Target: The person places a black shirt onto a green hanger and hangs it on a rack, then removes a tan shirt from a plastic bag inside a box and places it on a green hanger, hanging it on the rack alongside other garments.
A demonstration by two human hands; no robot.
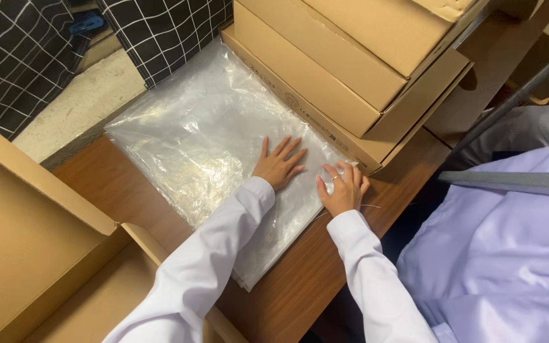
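left hand (279,166) flat, fingers wide on bags (204,140) | right hand (343,190) pinching bag corner, by boxes (351,70) | on worktop (325,267)

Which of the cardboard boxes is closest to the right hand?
The lowest flat box of the stack at upper right: the right hand sits right by its near corner. The open box at lower left lies beyond the left hand.
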